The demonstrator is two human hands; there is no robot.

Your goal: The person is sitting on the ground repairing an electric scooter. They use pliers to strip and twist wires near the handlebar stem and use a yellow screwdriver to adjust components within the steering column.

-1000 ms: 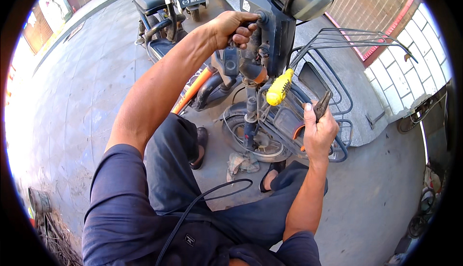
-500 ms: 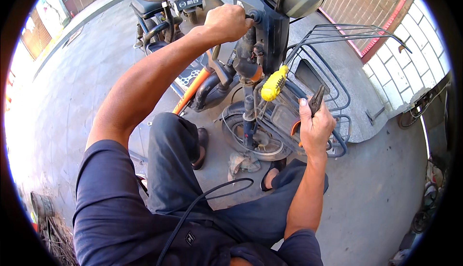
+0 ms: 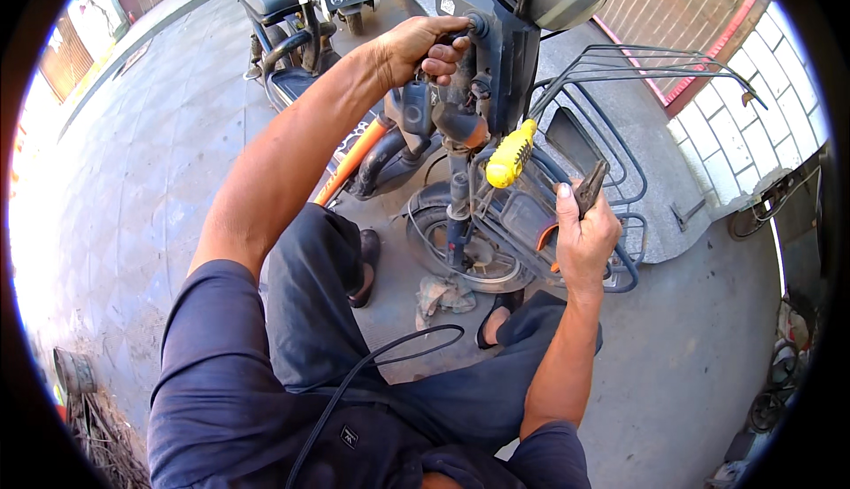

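Observation:
My left hand is closed, thumb and forefinger pinched on a small dark key-like piece at the round black lock on the scooter's front panel. A dark fob-like piece shows just below that hand; whether it hangs from it I cannot tell. In my right hand is a pair of pliers, dark jaws pointing up, an orange handle showing below the fingers. A yellow-handled screwdriver sticks out by the scooter's front, beside the wire basket; its tip is hidden.
The front wheel stands between my feet, a crumpled rag next to it. A black cable loops over my lap. Another scooter is parked at the far left. A white brick wall rises at the right.
My left hand has turned at the lock: its back faced up before, and now its curled fingers show. The view has shifted slightly. My right hand still holds the pliers.

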